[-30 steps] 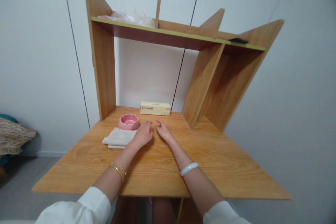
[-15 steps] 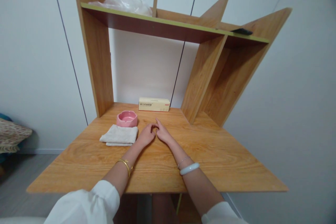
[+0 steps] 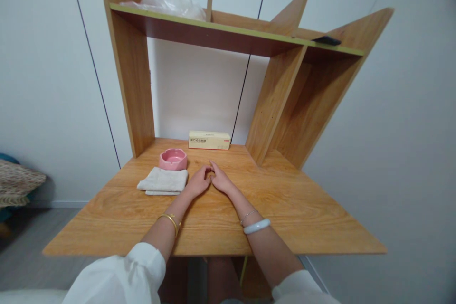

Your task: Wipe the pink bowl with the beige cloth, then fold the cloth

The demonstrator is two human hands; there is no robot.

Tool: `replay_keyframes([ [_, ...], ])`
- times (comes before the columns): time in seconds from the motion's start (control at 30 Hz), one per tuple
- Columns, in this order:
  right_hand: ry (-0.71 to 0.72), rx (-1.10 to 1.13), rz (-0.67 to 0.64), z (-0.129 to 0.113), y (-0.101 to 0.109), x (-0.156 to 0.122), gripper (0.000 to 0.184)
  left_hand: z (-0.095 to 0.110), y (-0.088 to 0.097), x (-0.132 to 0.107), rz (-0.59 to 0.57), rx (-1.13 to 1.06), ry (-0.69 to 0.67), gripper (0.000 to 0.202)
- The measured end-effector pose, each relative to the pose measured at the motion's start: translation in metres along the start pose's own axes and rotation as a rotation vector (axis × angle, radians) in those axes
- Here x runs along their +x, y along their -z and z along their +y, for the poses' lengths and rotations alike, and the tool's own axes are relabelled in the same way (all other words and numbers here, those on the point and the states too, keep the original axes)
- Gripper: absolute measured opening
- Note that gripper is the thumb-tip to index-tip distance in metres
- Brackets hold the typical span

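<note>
My left hand (image 3: 198, 183) and my right hand (image 3: 221, 180) rest side by side on the wooden desk (image 3: 292, 209), fingertips touching each other near the middle. Both lie loosely flat and hold nothing. A folded white cloth (image 3: 163, 182) lies just left of my left hand. Behind the cloth stands a pink ashtray (image 3: 173, 158). A long cream box (image 3: 209, 140) lies at the back of the desk, beyond my hands. My left wrist wears a gold bangle, my right wrist a pale bangle and a thin chain.
The desk has a wooden hutch with an upper shelf (image 3: 228, 33); a clear plastic bag (image 3: 167, 4) lies on its left part and a small black object (image 3: 326, 40) on its right. A side compartment (image 3: 306, 114) opens at the right. A patterned cushion (image 3: 17, 181) sits low at far left.
My hands have drawn together until their fingertips touch; a second ago they were a little apart. The view has shifted slightly downward.
</note>
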State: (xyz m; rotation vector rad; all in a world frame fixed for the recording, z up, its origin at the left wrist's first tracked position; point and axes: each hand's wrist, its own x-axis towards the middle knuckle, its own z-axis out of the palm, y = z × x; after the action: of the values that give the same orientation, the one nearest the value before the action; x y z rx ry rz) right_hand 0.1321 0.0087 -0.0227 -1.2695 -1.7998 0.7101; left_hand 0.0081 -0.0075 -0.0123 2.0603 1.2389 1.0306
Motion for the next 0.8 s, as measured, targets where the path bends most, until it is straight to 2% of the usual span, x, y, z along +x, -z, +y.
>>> replay_keyframes([
  [0.33, -0.024, -0.033, -0.014, -0.0092, 0.0032, -0.0036, 0.075, 0.0029, 0.0022, -0.0027, -0.013, 0.002, -0.004, 0.042],
  [0.8, -0.009, -0.013, 0.002, -0.0062, 0.001, -0.0037, 0.076, 0.0012, 0.0016, -0.0036, -0.005, -0.014, 0.003, 0.042],
])
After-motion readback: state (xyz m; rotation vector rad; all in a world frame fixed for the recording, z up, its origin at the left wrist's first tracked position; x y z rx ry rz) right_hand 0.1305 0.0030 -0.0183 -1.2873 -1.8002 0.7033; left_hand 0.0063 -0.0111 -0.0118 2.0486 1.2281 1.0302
